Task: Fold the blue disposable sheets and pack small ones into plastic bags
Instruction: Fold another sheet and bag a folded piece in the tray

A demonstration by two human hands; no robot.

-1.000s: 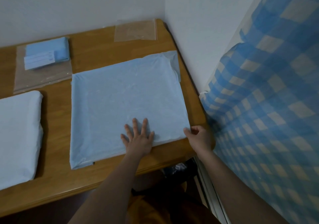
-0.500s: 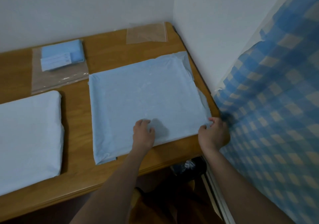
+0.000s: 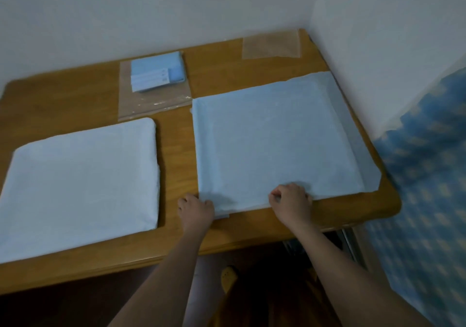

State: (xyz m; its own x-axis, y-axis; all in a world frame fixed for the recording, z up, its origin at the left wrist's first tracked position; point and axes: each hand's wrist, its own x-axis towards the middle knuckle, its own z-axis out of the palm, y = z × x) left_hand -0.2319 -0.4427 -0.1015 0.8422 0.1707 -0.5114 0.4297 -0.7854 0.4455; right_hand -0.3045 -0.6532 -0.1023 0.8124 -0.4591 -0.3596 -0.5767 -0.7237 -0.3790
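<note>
Both hands curled, L hand point(image 3: 196, 210) & R hand point(image 3: 291, 200) pinching blue sheet point(image 3: 274, 145) near edge.

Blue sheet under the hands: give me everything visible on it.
The blue sheet is a pale blue, thin, papery-looking disposable sheet, folded into a rough square and lying flat on the right part of the wooden table. A lower layer sticks out along its right edge and at the near left corner. The left hand grips the near left corner; the right hand pinches the near edge around its middle. Its right side runs close to the wall.
</note>
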